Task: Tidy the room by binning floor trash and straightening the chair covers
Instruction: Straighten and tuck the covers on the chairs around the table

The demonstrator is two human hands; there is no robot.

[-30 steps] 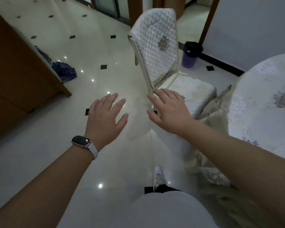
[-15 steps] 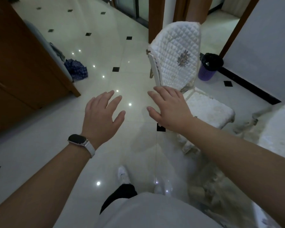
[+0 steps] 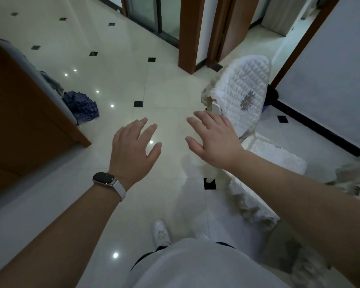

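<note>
Both hands were empty and spread, fingers straight. The left hand (image 3: 133, 150) hung over the floor (image 3: 164, 84), and the right hand (image 3: 214, 140) was just beside the chair's back edge; contact could not be told. The quilted cover (image 3: 243, 94) sat on the chair back, bunched along its near edge. A one-sided tug would likely skew it further, or slide the chair on the glossy tiles into the bin (image 3: 271, 96) half hidden behind it.

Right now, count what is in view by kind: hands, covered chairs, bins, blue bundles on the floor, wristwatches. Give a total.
Hands: 2, the left hand and the right hand
Covered chair: 1
Bin: 1, half hidden behind the chair back
Blue bundle: 1
Wristwatch: 1
Total: 6
</note>
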